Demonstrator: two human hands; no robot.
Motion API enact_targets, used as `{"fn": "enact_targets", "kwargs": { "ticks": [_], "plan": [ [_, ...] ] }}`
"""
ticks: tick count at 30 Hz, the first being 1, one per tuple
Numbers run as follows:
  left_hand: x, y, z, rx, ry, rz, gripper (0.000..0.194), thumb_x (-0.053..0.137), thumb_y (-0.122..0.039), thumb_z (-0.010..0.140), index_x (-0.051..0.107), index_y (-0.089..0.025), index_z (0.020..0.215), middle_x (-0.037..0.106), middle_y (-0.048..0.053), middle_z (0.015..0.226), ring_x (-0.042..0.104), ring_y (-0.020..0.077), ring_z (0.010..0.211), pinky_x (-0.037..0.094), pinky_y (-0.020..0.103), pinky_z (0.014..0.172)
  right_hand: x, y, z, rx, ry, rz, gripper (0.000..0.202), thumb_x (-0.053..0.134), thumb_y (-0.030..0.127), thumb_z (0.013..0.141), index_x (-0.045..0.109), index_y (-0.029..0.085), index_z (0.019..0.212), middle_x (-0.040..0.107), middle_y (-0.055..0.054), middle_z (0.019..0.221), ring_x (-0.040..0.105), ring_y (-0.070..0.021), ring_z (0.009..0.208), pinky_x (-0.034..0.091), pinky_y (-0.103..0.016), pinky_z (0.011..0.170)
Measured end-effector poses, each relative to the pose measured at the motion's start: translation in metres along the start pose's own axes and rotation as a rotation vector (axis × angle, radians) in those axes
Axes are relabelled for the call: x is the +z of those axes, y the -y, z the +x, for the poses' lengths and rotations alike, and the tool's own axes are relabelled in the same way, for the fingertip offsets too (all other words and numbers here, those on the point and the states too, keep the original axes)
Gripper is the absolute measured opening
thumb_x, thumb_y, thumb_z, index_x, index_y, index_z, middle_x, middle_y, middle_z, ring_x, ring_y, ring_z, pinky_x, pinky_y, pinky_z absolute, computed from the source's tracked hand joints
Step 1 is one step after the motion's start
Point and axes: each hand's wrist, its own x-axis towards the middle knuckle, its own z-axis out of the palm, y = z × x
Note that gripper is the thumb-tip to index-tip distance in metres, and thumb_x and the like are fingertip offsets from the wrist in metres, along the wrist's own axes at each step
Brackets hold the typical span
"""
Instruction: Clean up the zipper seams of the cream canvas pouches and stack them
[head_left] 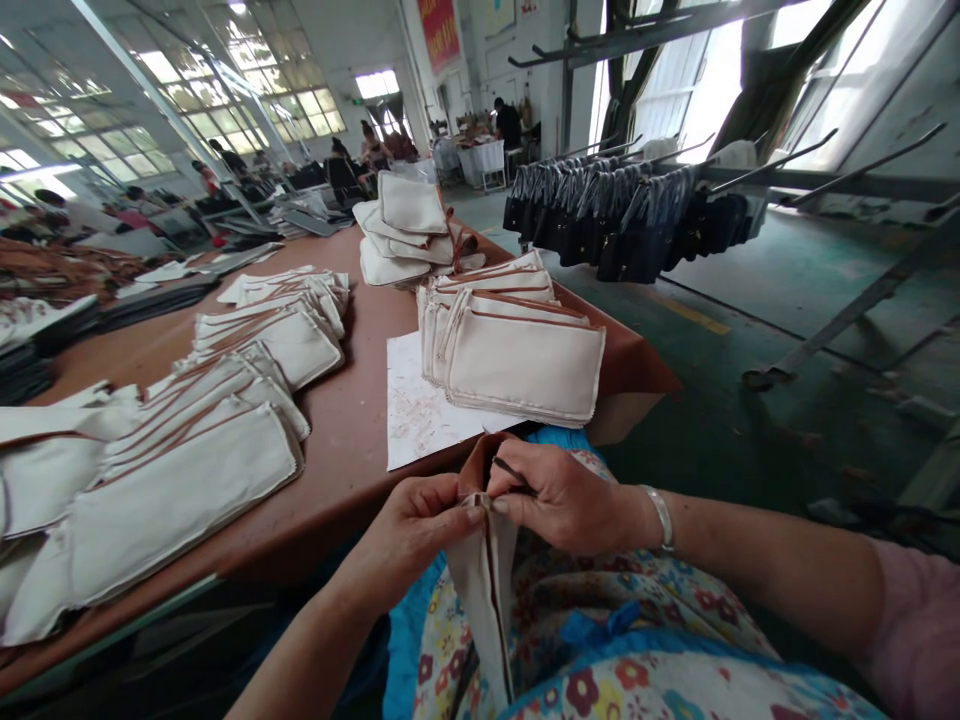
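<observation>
Above my lap hangs a cream fabric piece (474, 580) with a brown edge, its top pinched by my left hand (420, 520). My right hand (559, 495), with a bracelet at the wrist, is closed at the same top edge and holds a small dark tool (513, 473) whose shape is partly hidden by the fingers. A brown part of the piece (480, 462) rises between both hands. Just beyond them, a stack of cream pouches (525, 360) sits on a white sheet (412, 405) dotted with brown scraps.
The brown table (345, 390) bears rows of cream pouches (180, 480) at left and another pile (409, 225) at the back. Dark items hang from a metal rack (795, 180) at right. Several people sit or stand in the background.
</observation>
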Motion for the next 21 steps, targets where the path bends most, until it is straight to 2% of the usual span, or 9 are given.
{"fn": "enact_targets", "kwargs": {
  "ticks": [2, 4, 7, 9, 13, 15, 17, 20, 21],
  "plan": [
    [0.0, -0.002, -0.002, -0.011, 0.019, -0.001, 0.029, 0.073, -0.039, 0.081, 0.067, -0.011, 0.081, 0.062, 0.002, 0.071, 0.05, 0.0105, 0.06, 0.037, 0.021, 0.057, -0.005, -0.002, 0.005, 0.077, 0.113, 0.233, 0.007, 0.063, 0.017, 0.083, 0.06, 0.014, 0.078, 0.061, -0.005, 0.089, 0.056, -0.0143, 0.08, 0.048, -0.026, 0.071],
    [0.001, -0.004, -0.003, -0.011, 0.026, -0.004, 0.028, 0.073, -0.039, 0.081, 0.067, -0.011, 0.082, 0.062, 0.002, 0.072, 0.051, 0.0106, 0.061, 0.038, 0.021, 0.058, -0.009, -0.003, 0.009, 0.21, 0.23, 0.408, 0.009, 0.065, 0.022, 0.082, 0.062, 0.014, 0.08, 0.062, -0.003, 0.086, 0.057, -0.0117, 0.07, 0.047, -0.022, 0.059],
    [0.002, -0.004, -0.002, -0.023, 0.033, 0.04, 0.027, 0.071, -0.038, 0.081, 0.067, -0.011, 0.08, 0.061, 0.002, 0.07, 0.051, 0.0115, 0.061, 0.037, 0.021, 0.057, -0.009, -0.001, 0.011, 0.379, 0.271, 0.361, 0.006, 0.057, 0.018, 0.082, 0.061, 0.015, 0.081, 0.055, 0.003, 0.065, 0.047, -0.0068, 0.048, 0.037, -0.018, 0.043],
    [0.002, -0.004, 0.0, -0.02, 0.029, 0.085, 0.027, 0.071, -0.038, 0.081, 0.067, -0.012, 0.079, 0.06, 0.001, 0.069, 0.05, 0.0119, 0.061, 0.036, 0.022, 0.056, -0.006, -0.002, 0.012, 0.253, 0.194, 0.137, 0.008, 0.052, 0.012, 0.078, 0.058, 0.015, 0.076, 0.055, 0.002, 0.064, 0.048, -0.0086, 0.052, 0.039, -0.02, 0.049],
    [0.001, -0.005, 0.006, 0.045, -0.024, 0.128, 0.027, 0.071, -0.038, 0.08, 0.065, -0.012, 0.076, 0.055, -0.001, 0.067, 0.042, 0.0096, 0.059, 0.032, 0.02, 0.054, -0.003, -0.01, 0.019, -0.259, 0.166, -0.412, 0.005, 0.049, 0.013, 0.073, 0.053, 0.016, 0.073, 0.058, -0.007, 0.076, 0.051, -0.0176, 0.07, 0.042, -0.03, 0.061],
    [-0.001, -0.007, 0.007, 0.053, -0.015, 0.123, 0.027, 0.071, -0.038, 0.081, 0.063, -0.013, 0.075, 0.052, -0.002, 0.066, 0.039, 0.0089, 0.059, 0.03, 0.02, 0.054, -0.006, -0.013, 0.023, -0.317, 0.197, -0.466, 0.004, 0.047, 0.014, 0.074, 0.051, 0.016, 0.074, 0.057, -0.008, 0.077, 0.05, -0.0186, 0.071, 0.042, -0.031, 0.062],
    [-0.003, -0.008, 0.007, 0.046, 0.006, 0.119, 0.027, 0.07, -0.037, 0.081, 0.061, -0.013, 0.075, 0.051, -0.002, 0.066, 0.039, 0.0089, 0.059, 0.03, 0.02, 0.054, -0.01, -0.01, 0.025, -0.148, 0.226, -0.321, 0.005, 0.046, 0.014, 0.078, 0.049, 0.017, 0.077, 0.056, -0.004, 0.072, 0.051, -0.0157, 0.066, 0.042, -0.028, 0.06],
    [-0.004, -0.006, 0.006, 0.041, -0.014, 0.142, 0.029, 0.068, -0.04, 0.082, 0.06, -0.013, 0.075, 0.05, -0.002, 0.066, 0.04, 0.0094, 0.059, 0.031, 0.021, 0.054, -0.015, -0.003, 0.025, 0.269, 0.338, 0.04, 0.006, 0.043, 0.018, 0.088, 0.047, 0.019, 0.082, 0.049, 0.005, 0.058, 0.048, -0.0103, 0.049, 0.038, -0.021, 0.048],
    [-0.004, -0.005, 0.006, 0.041, -0.034, 0.158, 0.03, 0.068, -0.041, 0.082, 0.061, -0.013, 0.075, 0.051, -0.002, 0.066, 0.04, 0.0096, 0.059, 0.031, 0.02, 0.054, -0.016, 0.0, 0.024, 0.353, 0.354, 0.121, 0.006, 0.043, 0.02, 0.09, 0.047, 0.019, 0.085, 0.047, 0.006, 0.056, 0.047, -0.0092, 0.046, 0.036, -0.019, 0.045]
  ]
}}
